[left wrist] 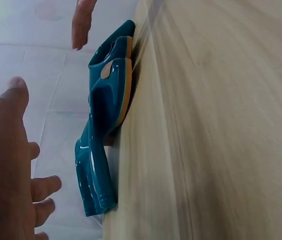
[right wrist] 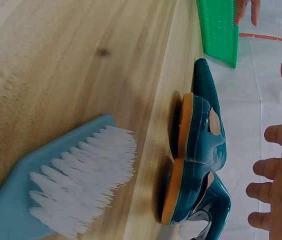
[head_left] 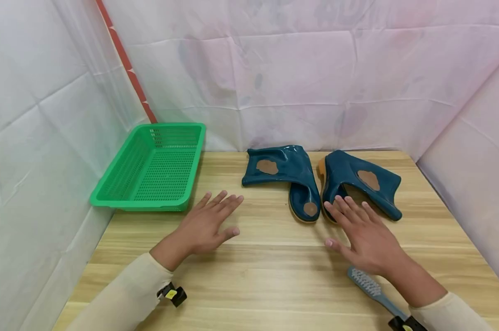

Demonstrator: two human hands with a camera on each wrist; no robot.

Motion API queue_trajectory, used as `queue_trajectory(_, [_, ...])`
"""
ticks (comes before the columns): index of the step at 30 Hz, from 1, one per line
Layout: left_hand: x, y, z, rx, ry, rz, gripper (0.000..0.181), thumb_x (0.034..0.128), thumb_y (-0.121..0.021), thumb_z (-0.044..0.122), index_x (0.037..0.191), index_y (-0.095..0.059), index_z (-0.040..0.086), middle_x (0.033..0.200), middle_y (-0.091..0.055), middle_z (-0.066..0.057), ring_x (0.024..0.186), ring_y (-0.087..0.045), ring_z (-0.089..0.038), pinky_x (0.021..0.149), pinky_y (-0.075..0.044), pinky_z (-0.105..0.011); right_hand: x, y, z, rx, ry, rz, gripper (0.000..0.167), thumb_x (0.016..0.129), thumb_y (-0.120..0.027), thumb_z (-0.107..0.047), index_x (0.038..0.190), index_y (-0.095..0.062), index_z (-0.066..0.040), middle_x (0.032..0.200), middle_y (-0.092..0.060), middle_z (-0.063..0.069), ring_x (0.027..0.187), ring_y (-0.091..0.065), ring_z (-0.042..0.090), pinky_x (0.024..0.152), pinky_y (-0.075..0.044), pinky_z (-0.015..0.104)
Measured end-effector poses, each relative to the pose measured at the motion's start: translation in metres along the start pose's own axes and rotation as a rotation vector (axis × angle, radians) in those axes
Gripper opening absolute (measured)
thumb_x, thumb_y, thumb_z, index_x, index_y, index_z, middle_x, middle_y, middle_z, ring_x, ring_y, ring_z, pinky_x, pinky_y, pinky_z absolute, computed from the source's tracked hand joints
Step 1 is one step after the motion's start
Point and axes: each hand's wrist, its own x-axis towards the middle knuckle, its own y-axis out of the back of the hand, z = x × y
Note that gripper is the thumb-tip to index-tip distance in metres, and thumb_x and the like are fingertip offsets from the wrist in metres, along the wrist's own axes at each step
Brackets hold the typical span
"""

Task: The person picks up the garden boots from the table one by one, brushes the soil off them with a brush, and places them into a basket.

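Left hand [head_left: 205, 226] and right hand [head_left: 367, 239] hung over table [head_left: 270, 285], both splayed, holding nothing; blue boot [head_left: 292, 166] lay ahead-right of left hand, second boot [head_left: 350, 172] just ahead of right hand, brush [head_left: 367, 282] just behind it, green basket [head_left: 162, 177] ahead-left of left hand

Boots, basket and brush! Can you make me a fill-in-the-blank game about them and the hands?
1. There are ____ boots on the table.
2. The colour of the basket is ____.
3. The brush lies with its bristles facing ____.
4. The hand nearer the basket is the person's ____ one.

Missing words: two; green; up; left.
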Motion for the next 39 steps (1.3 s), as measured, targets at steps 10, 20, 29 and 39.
queue_trajectory(10, [0.019, -0.006, -0.006, -0.031, 0.032, -0.008, 0.069, 0.1082, -0.037, 0.056, 0.163, -0.029, 0.015, 0.130, -0.067, -0.013, 0.123, -0.062, -0.029, 0.106, -0.046, -0.049, -0.012, -0.006, -0.006, 0.037, 0.007, 0.016, 0.077, 0.097, -0.064, -0.052, 0.159, -0.038, -0.015, 0.155, -0.045, 0.018, 0.139, -0.044, 0.041, 0.108, -0.037, 0.062])
queue_trajectory(20, [0.034, -0.015, -0.010, -0.002, 0.083, -0.004, 0.068, 0.1071, -0.048, 0.050, 0.162, -0.030, 0.014, 0.126, -0.069, -0.011, 0.114, -0.066, -0.027, 0.097, -0.052, -0.048, -0.027, -0.009, -0.017, 0.028, -0.052, -0.031, 0.068, 0.096, -0.064, -0.056, 0.148, -0.055, -0.013, 0.138, -0.062, 0.012, 0.121, -0.060, 0.038, 0.092, -0.051, 0.061])
queue_trajectory(29, [0.046, -0.022, -0.013, -0.006, 0.122, 0.009, 0.069, 0.1069, -0.049, 0.048, 0.162, -0.030, 0.012, 0.126, -0.068, -0.012, 0.113, -0.066, -0.028, 0.095, -0.054, -0.048, -0.038, -0.007, -0.013, 0.042, -0.205, -0.277, 0.063, 0.089, -0.072, -0.058, 0.129, -0.068, -0.009, 0.112, -0.071, 0.011, 0.100, -0.069, 0.034, 0.068, -0.059, 0.049])
queue_trajectory(39, [0.059, -0.029, -0.019, -0.009, 0.150, 0.022, 0.060, 0.1051, -0.057, 0.041, 0.154, -0.042, 0.009, 0.154, -0.045, -0.013, 0.139, -0.046, -0.032, 0.108, -0.045, -0.051, -0.054, -0.010, 0.002, 0.067, -0.284, -0.390, 0.071, 0.086, -0.073, -0.063, 0.131, -0.066, -0.009, 0.102, -0.071, 0.002, 0.092, -0.068, 0.027, 0.063, -0.057, 0.045])
